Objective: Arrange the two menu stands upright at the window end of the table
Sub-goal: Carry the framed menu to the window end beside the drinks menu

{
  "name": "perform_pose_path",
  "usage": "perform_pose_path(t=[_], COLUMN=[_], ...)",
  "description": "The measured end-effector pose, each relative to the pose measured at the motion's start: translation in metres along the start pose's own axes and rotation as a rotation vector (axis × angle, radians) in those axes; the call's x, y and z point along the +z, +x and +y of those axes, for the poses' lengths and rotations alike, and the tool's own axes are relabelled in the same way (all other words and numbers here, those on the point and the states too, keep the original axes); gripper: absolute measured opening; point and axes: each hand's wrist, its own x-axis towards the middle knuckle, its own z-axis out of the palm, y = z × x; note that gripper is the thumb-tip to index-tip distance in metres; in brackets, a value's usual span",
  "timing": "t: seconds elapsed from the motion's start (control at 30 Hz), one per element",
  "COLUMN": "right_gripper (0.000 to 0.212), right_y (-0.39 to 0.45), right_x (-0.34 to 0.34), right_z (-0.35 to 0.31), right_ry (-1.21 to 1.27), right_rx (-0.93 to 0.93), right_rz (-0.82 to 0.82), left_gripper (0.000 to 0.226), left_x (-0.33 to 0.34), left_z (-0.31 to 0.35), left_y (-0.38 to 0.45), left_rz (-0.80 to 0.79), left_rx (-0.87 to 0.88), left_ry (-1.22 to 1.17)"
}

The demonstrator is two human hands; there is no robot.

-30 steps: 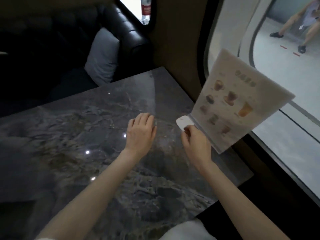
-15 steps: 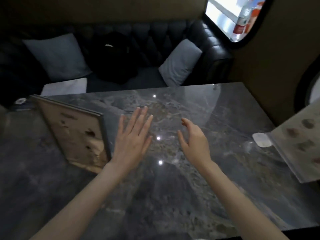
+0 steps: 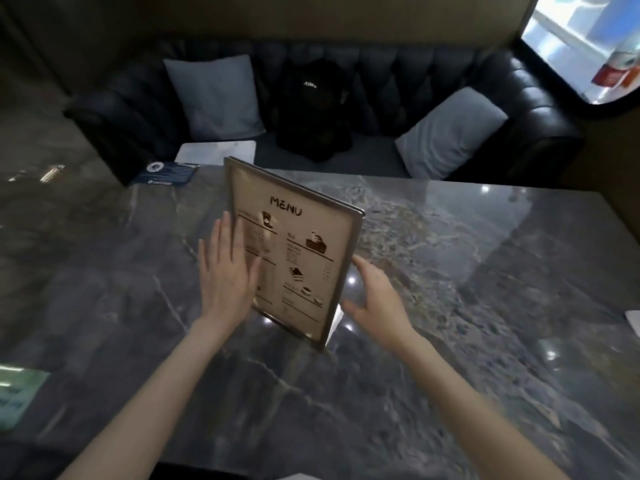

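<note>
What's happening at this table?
A person is handling a framed menu stand in the middle of a dark marble table. The left hand lies flat against its front, and the right hand reaches around its right edge. The stand is up but tilted. A white corner shows at the table's right edge; what it is cannot be told.

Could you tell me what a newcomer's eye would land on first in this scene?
Probably the framed menu, standing mid-table between both hands: the left hand lies flat on its face and the right hand cups its right edge. Behind the marble table, a black sofa holds two grey cushions.
</note>
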Motion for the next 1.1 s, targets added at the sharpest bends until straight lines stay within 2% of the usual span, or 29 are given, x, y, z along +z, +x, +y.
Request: perform_pose_path(t=[0.1,0.23,0.37,0.57,0.8,0.93,1.1], right_gripper=[0.061,0.043,0.033,0.026,0.026,0.028,0.026], right_y=[0.004,0.007,0.009,0.014,0.015,0.014,0.013], right_x=[0.014,0.025,0.030,0.030,0.028,0.030,0.029], right_z=[-0.002,-0.001,-0.001,0.004,0.005,0.004,0.002], right_ry=[0.096,0.237,0.324,0.350,0.340,0.378,0.407], right_rx=[0.048,0.128,0.161,0.173,0.157,0.161,0.158], right_rz=[-0.020,-0.104,-0.151,-0.147,-0.157,-0.133,-0.115], left_gripper=[0.063,0.053,0.046,0.046,0.043,0.043,0.044], left_x=[0.008,0.030,0.046,0.044,0.053,0.052,0.046], left_z=[-0.013,-0.029,-0.031,-0.027,-0.029,-0.032,-0.027], left_y=[0.007,0.022,0.028,0.041,0.050,0.051,0.048], left_rz=[-0.108,-0.216,-0.157,-0.151,-0.159,-0.209,-0.195], left_rx=[-0.150,-0.266,-0.390,-0.607,-0.743,-0.740,-0.731], left_ry=[-0.111,-0.306,-0.523,-1.101,-1.216,-1.250,-1.216])
